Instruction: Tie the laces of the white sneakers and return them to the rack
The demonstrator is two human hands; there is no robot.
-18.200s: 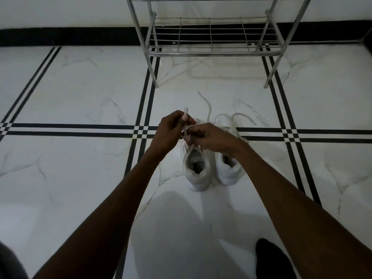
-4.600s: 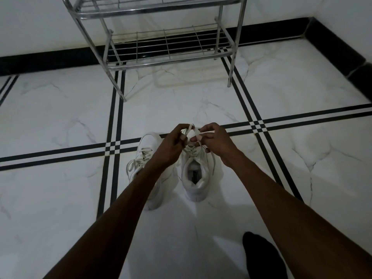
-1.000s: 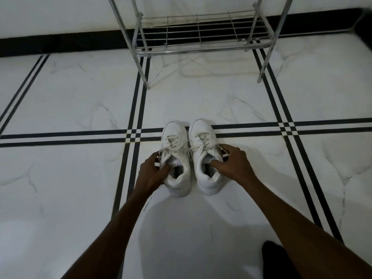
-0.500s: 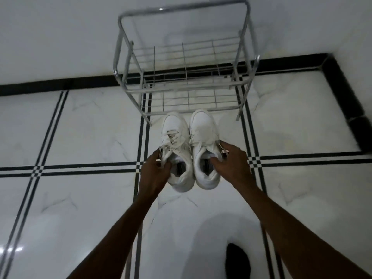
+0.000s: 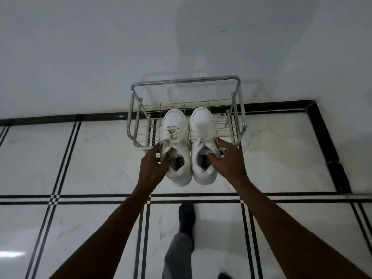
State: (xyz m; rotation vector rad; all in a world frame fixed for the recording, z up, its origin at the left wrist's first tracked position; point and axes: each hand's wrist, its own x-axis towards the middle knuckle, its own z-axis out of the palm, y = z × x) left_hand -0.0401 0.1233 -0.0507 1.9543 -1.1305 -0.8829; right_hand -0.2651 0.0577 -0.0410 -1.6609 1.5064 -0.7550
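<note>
Two white sneakers hang in the air side by side, toes pointing away from me, laces tied. My left hand (image 5: pixel 154 166) grips the left sneaker (image 5: pixel 176 137) at its outer collar. My right hand (image 5: pixel 226 160) grips the right sneaker (image 5: pixel 202 127) at its outer collar. Their toes overlap the front of the chrome wire shoe rack (image 5: pixel 186 81), which stands against the white wall; whether they touch a shelf I cannot tell. The heels stick out over the floor toward me.
White marble floor (image 5: pixel 96 158) with black double stripes and a black skirting along the wall. My leg in grey trousers with a dark sock (image 5: pixel 186 218) steps forward below the sneakers. The room's corner lies to the right of the rack.
Both hands lifted the sneakers off the floor and carried them forward to the rack. I have stood up and stepped closer, so the rack is seen from above.
</note>
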